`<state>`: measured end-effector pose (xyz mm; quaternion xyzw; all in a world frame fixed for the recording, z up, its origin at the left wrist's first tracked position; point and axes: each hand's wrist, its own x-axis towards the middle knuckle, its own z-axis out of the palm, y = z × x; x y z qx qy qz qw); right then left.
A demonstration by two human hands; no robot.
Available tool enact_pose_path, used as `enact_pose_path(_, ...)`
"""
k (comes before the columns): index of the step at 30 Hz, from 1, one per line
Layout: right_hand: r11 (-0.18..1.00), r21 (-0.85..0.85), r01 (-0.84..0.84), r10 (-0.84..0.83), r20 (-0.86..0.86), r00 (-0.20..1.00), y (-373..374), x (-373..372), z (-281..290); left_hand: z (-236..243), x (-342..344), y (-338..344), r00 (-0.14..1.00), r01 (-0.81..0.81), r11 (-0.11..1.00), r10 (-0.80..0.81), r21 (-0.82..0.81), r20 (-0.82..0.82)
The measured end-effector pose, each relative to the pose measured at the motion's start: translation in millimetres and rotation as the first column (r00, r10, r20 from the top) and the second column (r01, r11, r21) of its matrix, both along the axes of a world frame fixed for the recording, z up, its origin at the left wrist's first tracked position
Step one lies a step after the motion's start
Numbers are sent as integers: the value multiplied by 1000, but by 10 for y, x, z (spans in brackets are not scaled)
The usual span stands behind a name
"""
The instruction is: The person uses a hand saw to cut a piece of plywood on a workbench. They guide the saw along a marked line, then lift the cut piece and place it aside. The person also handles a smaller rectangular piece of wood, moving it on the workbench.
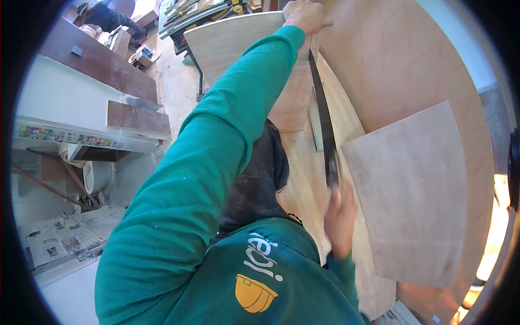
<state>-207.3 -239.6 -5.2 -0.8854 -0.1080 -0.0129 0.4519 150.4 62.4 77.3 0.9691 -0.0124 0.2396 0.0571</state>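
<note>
In the head view, the left hand (306, 17) reaches to the top of the picture at the end of a green sleeve (200, 146) and touches the corner of a pale wooden board (238, 40); its fingers look curled in, though I cannot tell whether they clamp the edge. A long dark strip (323, 116) runs from just below that hand down to the right hand (340, 219), which is at its lower end. The right hand is blurred, so I cannot tell whether its fingers close on the strip or merely touch it. To the right of the strip, a pale, roughly rectangular panel (411, 195) lies against a large brown sheet (401, 59) marked with faint reddish lines. Dark trousers (254, 179) show below the pale board. At upper left, a workbench (200, 23) carries tools, and farther off another person (105, 17) in dark clothes bends forward. Newspapers (67, 238) lie at lower left.
</note>
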Motion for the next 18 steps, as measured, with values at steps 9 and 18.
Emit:
enact_pose_path(9,993,120,1,-2,5,1000,691,1120,112,18,187,30,998,35,999,-35,6,-51)
enact_pose_path(18,996,-57,62,-73,-239,968,-136,-147,109,-56,146,74,999,-32,999,32,5,-37)
